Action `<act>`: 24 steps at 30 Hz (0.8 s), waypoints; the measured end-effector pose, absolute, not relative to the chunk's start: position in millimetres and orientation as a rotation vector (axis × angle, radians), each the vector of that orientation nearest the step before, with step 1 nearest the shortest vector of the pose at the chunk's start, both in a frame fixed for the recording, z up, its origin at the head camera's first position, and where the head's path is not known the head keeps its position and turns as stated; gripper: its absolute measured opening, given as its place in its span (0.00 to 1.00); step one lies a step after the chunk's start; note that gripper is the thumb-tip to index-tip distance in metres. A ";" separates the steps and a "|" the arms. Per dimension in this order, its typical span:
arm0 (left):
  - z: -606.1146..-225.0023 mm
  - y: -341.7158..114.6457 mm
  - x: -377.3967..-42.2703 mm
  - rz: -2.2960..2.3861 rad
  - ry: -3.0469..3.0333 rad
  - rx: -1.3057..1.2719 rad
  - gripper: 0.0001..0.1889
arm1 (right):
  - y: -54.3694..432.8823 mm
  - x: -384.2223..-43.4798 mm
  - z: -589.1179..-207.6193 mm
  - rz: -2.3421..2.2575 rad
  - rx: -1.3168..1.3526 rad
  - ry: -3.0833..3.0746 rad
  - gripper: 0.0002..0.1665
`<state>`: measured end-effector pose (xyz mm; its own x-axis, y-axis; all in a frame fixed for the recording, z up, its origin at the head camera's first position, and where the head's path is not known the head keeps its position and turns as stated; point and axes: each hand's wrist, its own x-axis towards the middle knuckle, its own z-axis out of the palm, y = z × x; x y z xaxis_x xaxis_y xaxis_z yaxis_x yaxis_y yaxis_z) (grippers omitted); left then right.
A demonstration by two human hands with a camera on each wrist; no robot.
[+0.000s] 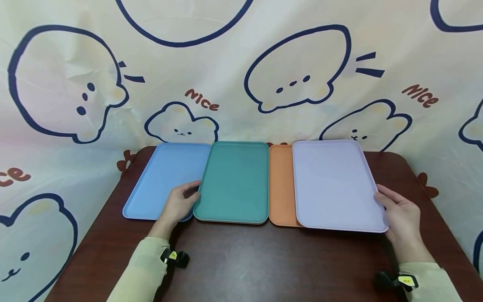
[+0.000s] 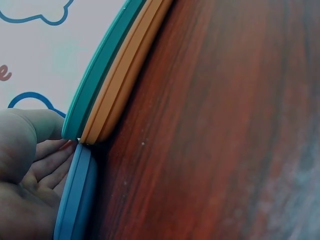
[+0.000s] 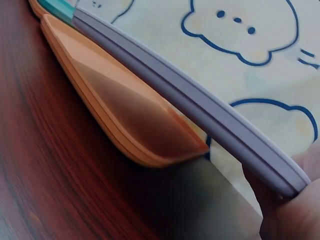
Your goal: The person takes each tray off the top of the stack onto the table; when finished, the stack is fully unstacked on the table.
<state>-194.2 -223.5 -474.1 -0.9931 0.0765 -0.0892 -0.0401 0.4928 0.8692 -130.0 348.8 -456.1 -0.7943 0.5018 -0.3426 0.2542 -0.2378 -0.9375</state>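
In the head view my left hand (image 1: 180,202) reaches over the blue tray (image 1: 170,180) and pinches the left rim of the teal tray (image 1: 234,182). The left wrist view shows this teal tray lying on an orange tray (image 2: 117,75), the blue tray (image 2: 75,192) beside them. My right hand (image 1: 401,214) grips the right edge of a lavender tray (image 1: 336,184), its thumb on the upper side. This tray slants, its right side raised above another orange tray (image 1: 281,184). From the right wrist view, a gap parts the lavender tray (image 3: 185,97) from that orange tray (image 3: 115,100).
The trays lie side by side along the far part of a dark brown wooden table (image 1: 241,260). A pale cloth (image 1: 226,71) with bear drawings hangs behind and around the table. Each wrist carries a small dark camera (image 1: 177,258) on a strap.
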 end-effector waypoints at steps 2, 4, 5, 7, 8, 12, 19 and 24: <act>-474.2 -223.8 -193.9 1.526 2.612 0.028 0.25 | 356.4 -128.6 -456.3 2.161 -0.933 -1.819 0.21; -474.3 -223.8 -194.0 1.528 2.612 0.024 0.25 | 364.1 -127.1 -456.2 2.169 -0.943 -1.813 0.21; -474.4 -223.7 -194.1 1.529 2.611 0.021 0.25 | 368.0 -126.4 -455.9 2.176 -0.943 -1.807 0.22; -474.8 -223.5 -194.2 1.528 2.611 0.021 0.25 | 375.8 -124.9 -455.1 2.185 -0.948 -1.809 0.24; -475.1 -223.4 -194.4 1.524 2.614 0.020 0.25 | 379.8 -124.0 -454.6 2.187 -0.952 -1.810 0.26; -475.1 -223.4 -194.8 1.517 2.618 0.014 0.25 | 395.4 -119.8 -453.8 2.189 -0.973 -1.819 0.30; -474.6 -223.4 -194.8 1.519 2.622 0.037 0.25 | 422.6 -114.5 -458.5 2.181 -0.927 -1.777 0.22; -474.6 -223.5 -194.0 1.516 2.621 0.026 0.25 | 439.1 -115.7 -465.1 2.149 -0.930 -1.754 0.22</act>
<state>-194.0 -223.5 -474.6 -0.9934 0.0715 -0.0897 -0.0420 0.5004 0.8648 -115.7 439.1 -465.1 -0.7771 0.5343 -0.3327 0.2190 -0.2660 -0.9388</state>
